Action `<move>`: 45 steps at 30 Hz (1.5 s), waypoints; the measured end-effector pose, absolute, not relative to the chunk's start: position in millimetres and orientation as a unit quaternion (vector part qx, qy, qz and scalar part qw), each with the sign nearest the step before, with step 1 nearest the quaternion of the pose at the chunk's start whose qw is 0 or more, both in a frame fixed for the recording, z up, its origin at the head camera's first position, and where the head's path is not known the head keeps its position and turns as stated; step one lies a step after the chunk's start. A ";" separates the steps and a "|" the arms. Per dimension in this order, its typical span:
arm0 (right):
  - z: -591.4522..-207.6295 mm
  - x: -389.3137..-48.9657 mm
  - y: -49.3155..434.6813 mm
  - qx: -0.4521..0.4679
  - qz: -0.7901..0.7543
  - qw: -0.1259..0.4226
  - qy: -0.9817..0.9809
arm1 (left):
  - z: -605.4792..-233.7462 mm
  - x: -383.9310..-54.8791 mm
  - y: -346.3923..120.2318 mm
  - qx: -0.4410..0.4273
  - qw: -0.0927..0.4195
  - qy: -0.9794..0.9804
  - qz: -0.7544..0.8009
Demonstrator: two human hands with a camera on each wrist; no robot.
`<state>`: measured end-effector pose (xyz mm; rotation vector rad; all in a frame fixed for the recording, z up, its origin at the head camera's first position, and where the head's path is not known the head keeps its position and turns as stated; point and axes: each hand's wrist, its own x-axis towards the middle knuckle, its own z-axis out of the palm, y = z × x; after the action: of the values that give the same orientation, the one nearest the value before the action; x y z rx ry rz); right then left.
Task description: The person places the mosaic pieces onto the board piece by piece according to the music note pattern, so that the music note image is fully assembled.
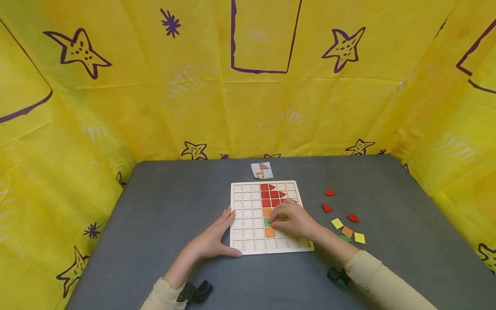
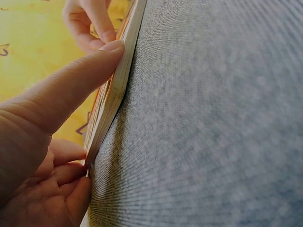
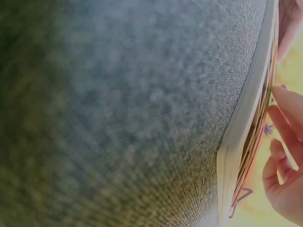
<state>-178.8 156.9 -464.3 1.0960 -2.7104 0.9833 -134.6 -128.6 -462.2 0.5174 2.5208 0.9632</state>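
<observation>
The head camera looks forward and down from above the near side of the desk (image 1: 162, 211), far enough back to take in both far corners and the yellow cloth (image 1: 151, 116) behind. The left wrist camera (image 1: 202, 292) sits low and close, tipped sideways, facing the near left corner of the board (image 1: 248, 223); the right wrist camera (image 1: 335, 274), tipped the opposite way, faces its near right corner. Both wrist views share the board's near edge, the left hand (image 1: 212, 240) and the right hand (image 1: 293, 218); the head view holds these too.
</observation>
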 end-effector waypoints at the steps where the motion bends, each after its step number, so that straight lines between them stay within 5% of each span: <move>1: -464.4 -178.8 156.8 0.353 0.317 0.028 -0.880 | -461.9 -134.5 -128.5 0.185 0.196 0.900 0.344; 10: -460.8 -174.9 159.8 0.325 0.332 0.012 -0.885 | -460.1 -133.6 -127.8 0.188 0.195 0.900 0.342; 20: -452.1 -165.8 196.6 0.150 0.385 -0.048 -0.909 | -460.6 -134.1 -127.7 0.183 0.196 0.900 0.343; 45: -455.5 -163.1 306.0 0.048 0.313 -0.017 -0.948 | -462.1 -134.8 -127.2 0.181 0.200 0.902 0.336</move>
<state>-163.1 306.0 -455.5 0.1534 -3.0110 0.9952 -134.8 -127.2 -462.1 0.5051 2.5225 0.9386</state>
